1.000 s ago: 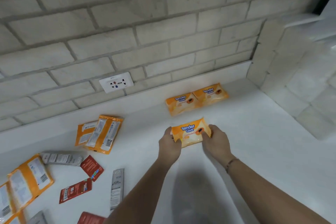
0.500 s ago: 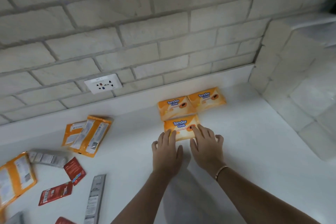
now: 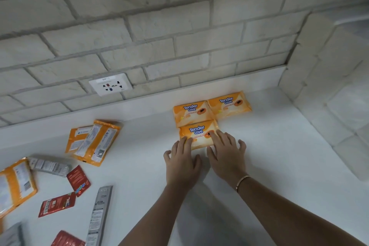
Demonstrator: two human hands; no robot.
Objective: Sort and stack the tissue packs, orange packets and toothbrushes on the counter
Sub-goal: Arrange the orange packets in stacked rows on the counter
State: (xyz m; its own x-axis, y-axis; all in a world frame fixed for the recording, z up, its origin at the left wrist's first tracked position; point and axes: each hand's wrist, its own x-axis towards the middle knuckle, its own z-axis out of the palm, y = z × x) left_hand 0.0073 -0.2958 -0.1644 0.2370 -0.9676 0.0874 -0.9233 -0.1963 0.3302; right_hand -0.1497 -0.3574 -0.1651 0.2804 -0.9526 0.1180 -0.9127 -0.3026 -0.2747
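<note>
1. Nearest us, both forearms come in from the bottom edge. Left of them a red sachet (image 3: 66, 239) and a grey pack (image 3: 12, 234) are cut off by the frame.
2. A long grey pack (image 3: 99, 213) lies flat on the white counter (image 3: 279, 166). Its lower end is out of view and its print is too blurred for us to read. Left of it lie a barcode-side red sachet (image 3: 57, 203) and a tilted red sachet (image 3: 78, 180).
3. At the left edge an orange packet (image 3: 17, 183) lies label side up, partly cut off, with a second grey pack (image 3: 50, 166) just beside it.
4. The left hand (image 3: 182, 164) lies flat with its fingers straight and close together. The fingertips rest on the near left corner of the front Tender Love tissue pack (image 3: 197, 132), and the hand grips nothing.
5. The right hand (image 3: 227, 158) is also flat, with its fingers spread. Two of them press the pack's right side and the others rest on the counter. A thin bracelet (image 3: 241, 181) circles the wrist.
6. The front pack lies flat, and its near edge is hidden under the fingers.
7. Behind it, touching it, are a left rear Tender Love pack (image 3: 191, 112) and a right rear Tender Love pack (image 3: 229, 104), side by side near the wall.
8. Further left, two overlapped orange packets (image 3: 93, 142) lie face down, so we cannot read their fronts.
9. Farthest from us, a wall socket (image 3: 110, 85) sits in the pale brick wall (image 3: 159, 26).
</note>
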